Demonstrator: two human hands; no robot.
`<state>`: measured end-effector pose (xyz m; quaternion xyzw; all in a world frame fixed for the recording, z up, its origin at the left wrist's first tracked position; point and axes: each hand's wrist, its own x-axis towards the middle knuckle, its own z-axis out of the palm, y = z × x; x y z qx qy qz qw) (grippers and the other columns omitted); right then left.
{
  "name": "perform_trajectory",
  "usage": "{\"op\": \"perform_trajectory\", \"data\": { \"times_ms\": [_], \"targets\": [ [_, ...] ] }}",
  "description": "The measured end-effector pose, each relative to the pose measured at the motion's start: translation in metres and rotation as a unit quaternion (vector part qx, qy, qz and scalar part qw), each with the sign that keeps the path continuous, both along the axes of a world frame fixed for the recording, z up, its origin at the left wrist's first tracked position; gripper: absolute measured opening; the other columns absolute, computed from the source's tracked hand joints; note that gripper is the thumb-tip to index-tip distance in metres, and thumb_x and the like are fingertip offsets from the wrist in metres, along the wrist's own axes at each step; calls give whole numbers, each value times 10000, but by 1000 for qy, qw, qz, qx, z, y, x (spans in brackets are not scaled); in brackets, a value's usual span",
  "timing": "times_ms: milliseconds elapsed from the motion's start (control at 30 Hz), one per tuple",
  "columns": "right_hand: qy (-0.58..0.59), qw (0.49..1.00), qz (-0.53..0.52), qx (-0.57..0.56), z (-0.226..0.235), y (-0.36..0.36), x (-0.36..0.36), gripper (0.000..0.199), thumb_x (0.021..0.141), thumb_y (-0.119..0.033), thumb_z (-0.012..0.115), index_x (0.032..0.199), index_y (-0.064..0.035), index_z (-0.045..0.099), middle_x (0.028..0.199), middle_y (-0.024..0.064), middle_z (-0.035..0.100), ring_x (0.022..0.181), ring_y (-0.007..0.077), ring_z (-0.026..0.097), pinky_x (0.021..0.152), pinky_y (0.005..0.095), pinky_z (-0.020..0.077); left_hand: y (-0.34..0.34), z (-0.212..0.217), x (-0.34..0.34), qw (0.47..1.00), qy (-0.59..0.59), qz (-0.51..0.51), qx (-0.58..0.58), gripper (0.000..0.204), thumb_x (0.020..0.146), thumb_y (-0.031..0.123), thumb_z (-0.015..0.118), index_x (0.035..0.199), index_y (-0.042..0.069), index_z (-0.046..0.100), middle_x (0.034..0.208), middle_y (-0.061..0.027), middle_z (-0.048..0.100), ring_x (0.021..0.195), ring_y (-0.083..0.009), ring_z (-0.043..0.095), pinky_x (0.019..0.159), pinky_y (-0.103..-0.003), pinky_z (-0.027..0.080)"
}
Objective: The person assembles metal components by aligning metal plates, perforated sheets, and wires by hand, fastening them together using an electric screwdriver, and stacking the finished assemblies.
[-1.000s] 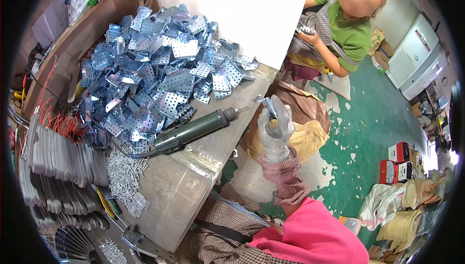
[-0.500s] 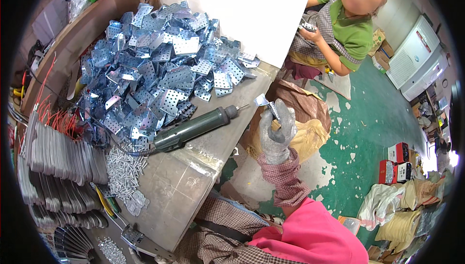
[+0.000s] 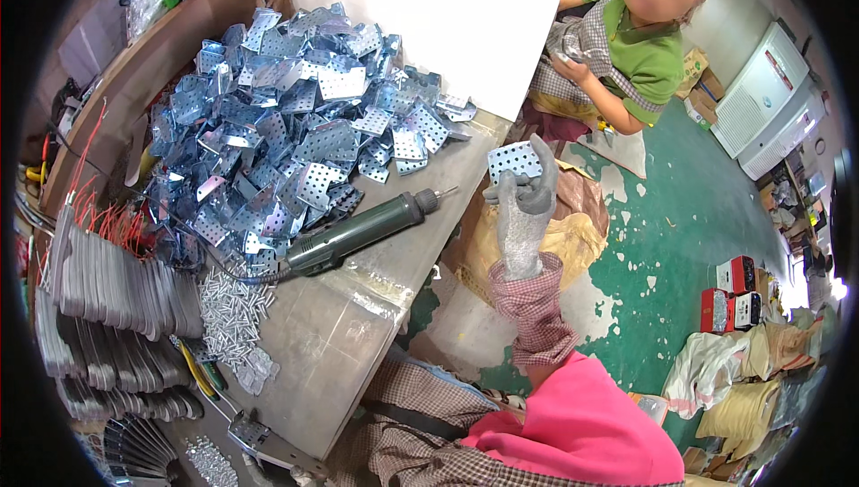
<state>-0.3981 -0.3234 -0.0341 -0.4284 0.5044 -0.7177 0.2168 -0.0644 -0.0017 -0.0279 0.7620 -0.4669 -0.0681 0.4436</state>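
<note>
I have the right arm [image 3: 587,411] reaching up from the lower edge, its pink sleeve [image 3: 604,429] giving way to a checked oversleeve [image 3: 540,308] along the forearm. My right hand [image 3: 521,210], in a grey glove [image 3: 520,241], is raised with the wrist nearly straight, one finger [image 3: 542,154] pointing upward and other digits closed in a pinch.
</note>
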Motion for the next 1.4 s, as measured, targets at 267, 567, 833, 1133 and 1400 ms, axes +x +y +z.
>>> {"op": "perform_trajectory", "data": {
  "times_ms": [267,567,833,1133,1400],
  "targets": [
    [34,996,-20,-78,-15,-14,-9,549,916,23,528,1426,-33,334,1089,148,555,670,135,643,584,239,562,-2,3,-2,1000,15,-9,-9,853,942,512,577,1490,-47,239,1475,-297,347,1333,-401,415,1101,-490,375],
    [-203,976,68,-44,10,-12,-18,372,918,-46,538,1271,-34,422,966,83,586,700,118,603,586,240,520,1,-2,3,1000,11,-7,-12,872,930,523,590,1492,-44,239,1459,-299,375,1309,-397,448,1080,-480,402],
    [-250,960,95,-78,19,-28,-30,262,930,-80,587,1173,-102,492,962,24,608,724,104,601,631,247,517,0,-1,1,999,23,-11,-23,865,931,508,599,1491,-46,242,1444,-306,394,1296,-390,466,1070,-469,416],
    [-236,961,110,-96,26,-49,-49,346,923,-67,568,1257,-83,475,973,31,597,740,104,600,657,243,526,3,-3,4,999,-22,-16,-21,797,958,438,593,1487,-52,255,1445,-306,386,1296,-397,456,1075,-473,401],
    [-248,960,105,-72,24,-44,-40,439,905,-57,557,1328,-65,439,1004,46,593,726,100,586,655,236,519,6,-5,6,1000,-18,-18,-18,769,967,405,592,1485,-54,257,1445,-302,383,1297,-393,449,1078,-478,395]
  ]
}}
